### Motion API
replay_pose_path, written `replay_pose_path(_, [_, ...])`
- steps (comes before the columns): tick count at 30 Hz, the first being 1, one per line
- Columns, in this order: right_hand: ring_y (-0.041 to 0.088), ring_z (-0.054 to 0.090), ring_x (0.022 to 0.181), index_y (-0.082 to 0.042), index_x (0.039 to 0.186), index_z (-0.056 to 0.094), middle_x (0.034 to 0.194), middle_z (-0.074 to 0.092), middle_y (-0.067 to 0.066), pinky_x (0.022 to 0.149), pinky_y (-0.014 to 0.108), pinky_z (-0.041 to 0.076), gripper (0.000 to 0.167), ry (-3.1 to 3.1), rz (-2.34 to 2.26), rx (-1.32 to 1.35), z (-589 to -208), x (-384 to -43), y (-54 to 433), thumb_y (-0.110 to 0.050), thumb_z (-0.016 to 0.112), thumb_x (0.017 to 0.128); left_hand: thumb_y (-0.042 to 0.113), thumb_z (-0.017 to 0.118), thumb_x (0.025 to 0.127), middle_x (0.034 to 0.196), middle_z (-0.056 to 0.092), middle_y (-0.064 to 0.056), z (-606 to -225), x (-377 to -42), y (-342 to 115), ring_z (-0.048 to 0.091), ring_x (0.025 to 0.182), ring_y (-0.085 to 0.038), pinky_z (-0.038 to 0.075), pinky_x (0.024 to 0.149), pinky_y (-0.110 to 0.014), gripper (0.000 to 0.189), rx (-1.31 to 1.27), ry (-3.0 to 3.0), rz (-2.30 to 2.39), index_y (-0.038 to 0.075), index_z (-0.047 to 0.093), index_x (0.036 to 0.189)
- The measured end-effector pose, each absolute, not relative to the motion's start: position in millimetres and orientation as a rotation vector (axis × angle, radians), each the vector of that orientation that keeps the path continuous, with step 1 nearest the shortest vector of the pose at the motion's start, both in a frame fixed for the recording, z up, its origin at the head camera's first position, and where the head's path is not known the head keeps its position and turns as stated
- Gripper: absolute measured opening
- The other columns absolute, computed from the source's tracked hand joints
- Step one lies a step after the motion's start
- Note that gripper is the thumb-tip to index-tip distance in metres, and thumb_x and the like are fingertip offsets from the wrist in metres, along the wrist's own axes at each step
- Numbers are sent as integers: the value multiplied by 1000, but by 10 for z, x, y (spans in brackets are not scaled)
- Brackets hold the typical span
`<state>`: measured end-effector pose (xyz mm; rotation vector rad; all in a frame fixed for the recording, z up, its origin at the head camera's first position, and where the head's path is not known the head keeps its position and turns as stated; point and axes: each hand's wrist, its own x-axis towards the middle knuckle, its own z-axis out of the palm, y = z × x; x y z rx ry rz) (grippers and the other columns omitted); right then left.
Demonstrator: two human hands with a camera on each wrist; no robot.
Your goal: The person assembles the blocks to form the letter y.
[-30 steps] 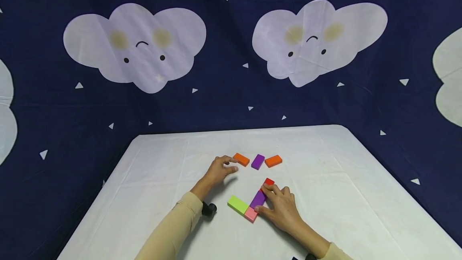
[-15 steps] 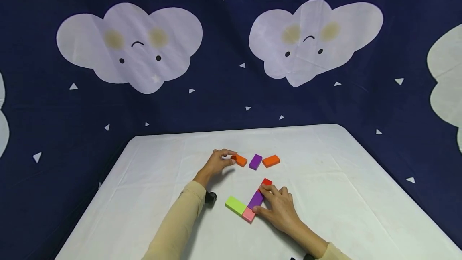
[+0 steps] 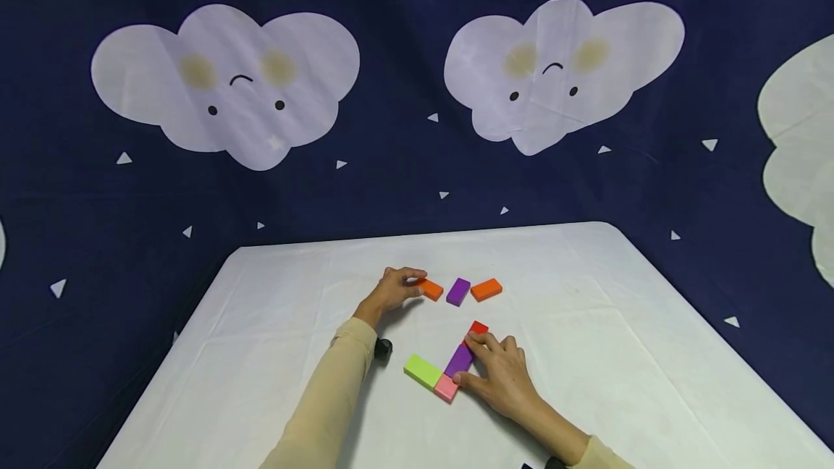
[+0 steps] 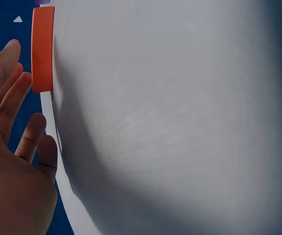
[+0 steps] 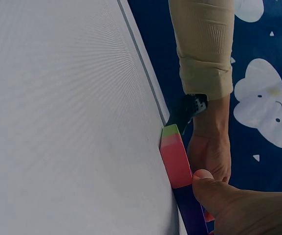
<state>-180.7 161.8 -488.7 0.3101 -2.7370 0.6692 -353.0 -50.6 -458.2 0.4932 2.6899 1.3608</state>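
Near the back of the table, my left hand [image 3: 394,289] has its thumb and forefinger about the left end of an orange block [image 3: 431,290]. Seen from the left wrist, the fingertips are close beside that orange block [image 4: 42,49], and a gap shows between it and the thumb. My right hand [image 3: 504,376] holds a purple block [image 3: 459,359], thumb by its near end and bent fingers by its far end. This block lies in an L-shaped line with a red block [image 3: 479,327], a pink block [image 3: 446,387] and a lime green block [image 3: 422,370].
Another purple block [image 3: 458,292] and a second orange block [image 3: 486,289] lie right of the left hand. The white table [image 3: 274,353] ends at a dark blue cloth [image 3: 391,201] printed with clouds. A black wrist camera [image 3: 383,349] sits on the left wrist.
My left hand has moved in to the orange block, and its forefinger now reaches over the block's left end. The right hand stays on the line of blocks. The head view has shifted slightly.
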Motion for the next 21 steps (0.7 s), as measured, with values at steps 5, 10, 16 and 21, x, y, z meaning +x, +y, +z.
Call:
replay_pose_path(5, [12,32,78,-11,123,64,123,60,-2,71,29,24,68,-2741,675,315,-4896,-1804,1607,-50,76,68,14,71,82,118,61,-10,-4599,-3533,-488,45,110,-25,38,88,-33,34,476,2715,1281,14,68,117])
replay_pose_path(10, [12,31,78,-11,123,64,121,60,-2,70,28,24,68,-2734,667,320,-4901,-1797,1603,-49,76,68,14,71,82,122,62,-4,-4607,-3525,-498,43,107,-22,35,89,-33,34,474,2742,1218,15,68,116])
replay_pose_path(16, [13,32,78,-11,124,63,121,60,-1,70,29,24,68,-2739,659,321,-4881,-1806,1615,-49,76,68,14,71,82,119,63,-4,-4593,-3501,-551,43,104,-21,36,92,-37,30,421,2740,1210,17,70,112])
replay_pose_path(21, [13,32,78,-11,123,63,122,60,-1,70,29,24,68,-2746,652,313,-4877,-1810,1617,-49,76,68,14,72,81,112,61,-5,-4591,-3470,-594,45,102,-21,37,92,-38,30,383,2721,1209,17,70,110])
